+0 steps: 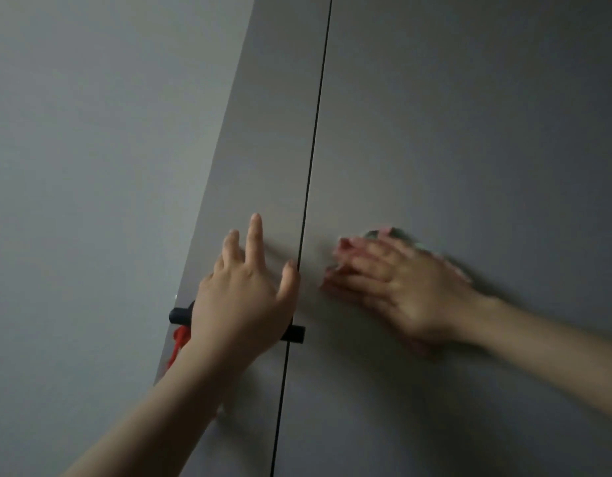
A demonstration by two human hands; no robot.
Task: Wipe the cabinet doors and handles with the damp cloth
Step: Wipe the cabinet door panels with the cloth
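Two flat grey cabinet doors fill the view, split by a thin dark vertical gap. On the left door point(263, 149), the left hand point(244, 290) rests with fingers spread wide, holding nothing, covering part of a black bar handle point(296, 333). A red cord point(180, 342) hangs beside the handle's left end. On the right door point(469, 132), the blurred right hand point(400, 287) presses flat on a crumpled pink and grey cloth point(345, 247), just right of the gap.

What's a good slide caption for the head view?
Right hand wiping right cabinet door with cloth; left hand braces left door.
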